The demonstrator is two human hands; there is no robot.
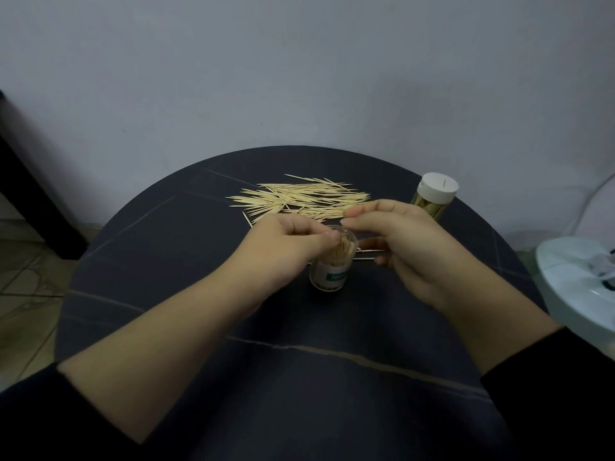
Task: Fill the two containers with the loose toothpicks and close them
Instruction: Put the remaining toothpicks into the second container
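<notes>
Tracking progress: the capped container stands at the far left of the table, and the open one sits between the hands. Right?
Wrong side: the head view shows the capped container at the far right of the table. The open container does sit between the left hand and right hand.

left sleeve point(43, 417): black, ends near elbow | right sleeve point(559, 380): black, ends mid-forearm | left hand point(286, 242), right hand point(404, 242): bare

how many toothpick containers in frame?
2. One open container, part-filled, stands between the left hand and right hand. One capped container stands at the right rear of the table. None looks hidden.
</notes>
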